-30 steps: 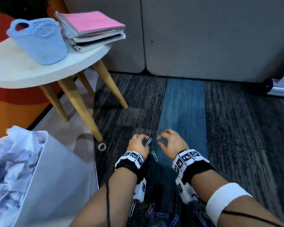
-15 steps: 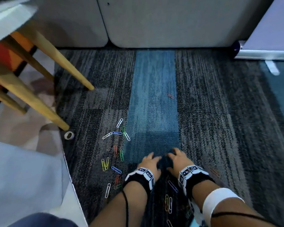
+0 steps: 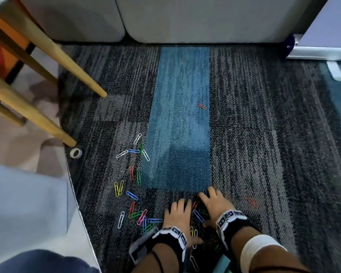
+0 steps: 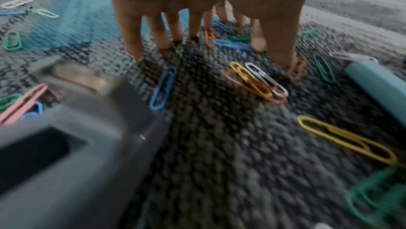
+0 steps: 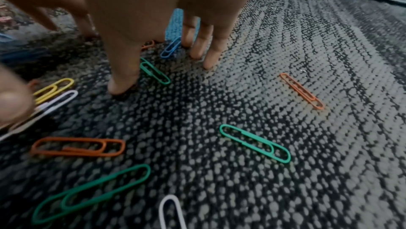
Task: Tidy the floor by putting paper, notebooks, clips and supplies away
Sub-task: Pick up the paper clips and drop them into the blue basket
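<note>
Clip-gathering step of the floor tidy. The left hand (image 3: 177, 212) and right hand (image 3: 213, 203) rest side by side, palms down, on the dark grey woven carpet (image 3: 264, 154), fingers spread and nearly straight with tips touching the pile; neither hand holds anything. Scattered coloured wire paper clips (image 3: 135, 196) lie flat on the carpet, most to the left of the hands, a few between and under them, and single reddish ones apart on the blue carpet strip (image 3: 180, 115) and to the right. No common heading: long axes run every way, each clip flat. In the right wrist view a green wire paper clip (image 5: 154, 71) lies just beside the thumb, angled toward the lower right, and a blue wire paper clip (image 5: 170, 47) lies near the fingertips (image 5: 207, 62). The next move probably calls for raking the fingers inward to bunch the clips, then pinching the heap; thin wire on pile may snag or slip. A small white tape ring (image 3: 75, 153) sits at the foot of the slanted wooden table leg (image 3: 28, 113).
</note>
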Demonstrator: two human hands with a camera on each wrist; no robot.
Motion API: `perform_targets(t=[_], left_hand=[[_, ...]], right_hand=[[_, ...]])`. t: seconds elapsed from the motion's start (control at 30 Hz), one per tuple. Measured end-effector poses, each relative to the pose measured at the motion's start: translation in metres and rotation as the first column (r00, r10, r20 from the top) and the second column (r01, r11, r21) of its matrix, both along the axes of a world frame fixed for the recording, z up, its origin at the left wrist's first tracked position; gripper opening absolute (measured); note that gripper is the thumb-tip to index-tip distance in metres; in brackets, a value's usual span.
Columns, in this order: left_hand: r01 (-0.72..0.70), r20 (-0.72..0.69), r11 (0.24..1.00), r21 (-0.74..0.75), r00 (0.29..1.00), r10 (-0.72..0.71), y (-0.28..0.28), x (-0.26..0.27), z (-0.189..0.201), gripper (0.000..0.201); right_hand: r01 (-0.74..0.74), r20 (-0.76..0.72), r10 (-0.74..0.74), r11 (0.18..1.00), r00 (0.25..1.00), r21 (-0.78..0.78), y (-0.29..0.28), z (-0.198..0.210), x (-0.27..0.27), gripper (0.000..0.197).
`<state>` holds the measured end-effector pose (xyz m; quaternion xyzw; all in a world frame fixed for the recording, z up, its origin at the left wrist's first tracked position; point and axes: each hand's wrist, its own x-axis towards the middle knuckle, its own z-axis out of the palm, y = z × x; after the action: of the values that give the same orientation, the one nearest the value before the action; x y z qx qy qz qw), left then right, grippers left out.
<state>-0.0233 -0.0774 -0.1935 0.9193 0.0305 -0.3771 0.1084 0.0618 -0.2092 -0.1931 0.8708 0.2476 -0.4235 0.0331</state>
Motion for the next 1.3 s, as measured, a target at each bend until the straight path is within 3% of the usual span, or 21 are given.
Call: perform_targets(t=[0.13, 0.33, 0.43, 0.5, 0.57, 0.7, 0.8, 0.97, 1.3], left_hand=[[-0.028, -0.026, 0.998, 0.05, 0.999, 0.029, -0.012, -0.003, -0.001, 0.12], [-0.139, -0.156, 0.99, -0.036, 0.979, 0.132, -0.006, 0.015, 0.001, 0.083], [-0.22, -0.162, 0.975, -0.033, 0.964, 0.212, -0.007, 0.014, -0.001, 0.069], [-0.349, -0.161, 0.937, 0.007, 0.924, 0.346, -0.007, 0.012, -0.002, 0.068], [-0.43, -0.206, 0.903, 0.029, 0.881, 0.426, -0.005, 0.013, -0.001, 0.071], [-0.368, -0.246, 0.93, 0.014, 0.9, 0.36, -0.004, 0.017, -0.002, 0.057], [-0.266, -0.249, 0.964, 0.001, 0.934, 0.258, -0.007, 0.018, -0.002, 0.043], [-0.236, -0.254, 0.971, -0.038, 0.942, 0.219, -0.003, 0.02, -0.006, 0.039], [-0.26, -0.211, 0.962, -0.086, 0.948, 0.237, 0.008, 0.015, -0.012, 0.043]], right_hand=[[0.028, -0.057, -0.025, 0.997, 0.998, 0.07, -0.004, 0.0, 0.013, 0.072], [0.114, -0.056, -0.103, 0.96, 0.993, 0.255, -0.009, -0.008, 0.021, 0.043], [0.116, -0.06, -0.105, 0.966, 0.993, 0.23, -0.007, -0.006, 0.021, 0.058], [0.076, -0.046, -0.069, 0.981, 0.997, 0.177, -0.002, -0.006, 0.018, 0.079], [0.043, -0.044, -0.038, 0.991, 0.998, 0.126, 0.006, -0.004, 0.016, 0.083], [0.039, -0.053, -0.031, 0.989, 0.998, 0.144, 0.014, -0.003, 0.022, 0.06], [0.056, -0.064, -0.046, 0.983, 0.997, 0.175, 0.014, -0.003, 0.024, 0.054], [0.037, -0.05, -0.026, 0.973, 0.998, 0.228, 0.013, -0.003, 0.025, 0.026], [-0.173, -0.018, 0.18, 0.967, 0.984, 0.188, 0.01, -0.01, 0.021, 0.028]])
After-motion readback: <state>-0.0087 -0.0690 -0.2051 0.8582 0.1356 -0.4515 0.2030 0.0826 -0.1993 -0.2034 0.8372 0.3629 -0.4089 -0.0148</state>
